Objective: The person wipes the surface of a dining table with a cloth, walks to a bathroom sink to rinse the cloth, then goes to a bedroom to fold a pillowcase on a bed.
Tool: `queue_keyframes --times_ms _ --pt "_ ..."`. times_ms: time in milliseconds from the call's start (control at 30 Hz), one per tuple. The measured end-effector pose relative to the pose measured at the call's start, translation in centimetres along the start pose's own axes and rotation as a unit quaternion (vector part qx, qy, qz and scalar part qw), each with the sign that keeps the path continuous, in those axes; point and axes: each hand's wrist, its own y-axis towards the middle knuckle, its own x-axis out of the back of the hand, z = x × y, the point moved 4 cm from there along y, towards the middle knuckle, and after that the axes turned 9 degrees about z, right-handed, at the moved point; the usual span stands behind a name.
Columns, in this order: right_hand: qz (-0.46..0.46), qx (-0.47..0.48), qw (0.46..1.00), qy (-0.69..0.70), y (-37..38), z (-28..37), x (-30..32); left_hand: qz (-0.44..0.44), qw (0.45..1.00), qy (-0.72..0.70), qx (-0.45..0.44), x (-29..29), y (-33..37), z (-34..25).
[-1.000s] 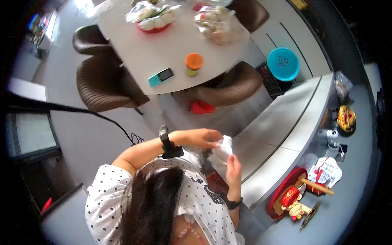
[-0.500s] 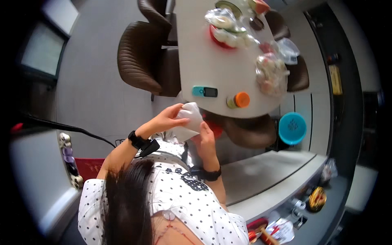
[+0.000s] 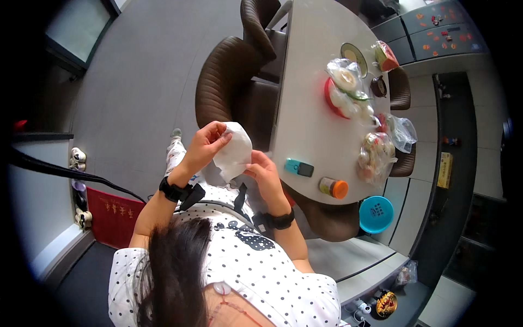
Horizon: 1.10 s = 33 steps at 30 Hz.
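Note:
A white sheet of thin paper, like a tissue (image 3: pixel 234 155), is stretched between my hands, in front of my body and just left of the table's near end. My left hand (image 3: pixel 208 143) pinches its upper left edge between thumb and fingers. At its lower right side, my right hand (image 3: pixel 263 168) grips the edge with thumb and fingertips. The tissue hangs partly unfolded, with an uneven lower edge. Nearest to my right hand on the table lie a teal and black mobile phone (image 3: pixel 299 167) and a jar with an orange lid (image 3: pixel 333 187), tipped on its side.
The pale rounded table (image 3: pixel 305 109) carries a red bowl with bagged food (image 3: pixel 335 98), a plate (image 3: pixel 354 57), a wrapped melon piece (image 3: pixel 385 56) and a bag of produce (image 3: pixel 376 158). Brown chairs (image 3: pixel 220 82) surround it. A blue bin (image 3: pixel 376 214) stands right; a red mat (image 3: pixel 113 217) lies left.
My view and body have turned left, so the table now appears farther right. Both hands still hold the tissue, which is now raised and spread wider.

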Motion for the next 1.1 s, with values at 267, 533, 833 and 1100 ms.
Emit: queue_keyframes --times_ms 267,533,833,1100 --pt "0.004 0.035 0.999 0.041 22.9 3.0 -16.3 -0.025 0.999 0.016 0.013 24.4 7.8 -7.1" --pt "0.016 0.036 0.995 0.095 33.8 10.5 -18.9 -0.046 0.998 -0.032 0.005 34.0 18.9 -12.3" --pt "-0.085 0.16 0.935 0.304 52.3 21.5 -10.2 0.152 0.96 0.234 -0.005 33.7 44.2 -16.0" --pt "-0.321 0.216 0.912 0.136 53.6 30.4 -2.6 0.135 0.879 0.412 -0.201 27.2 58.4 -20.7"
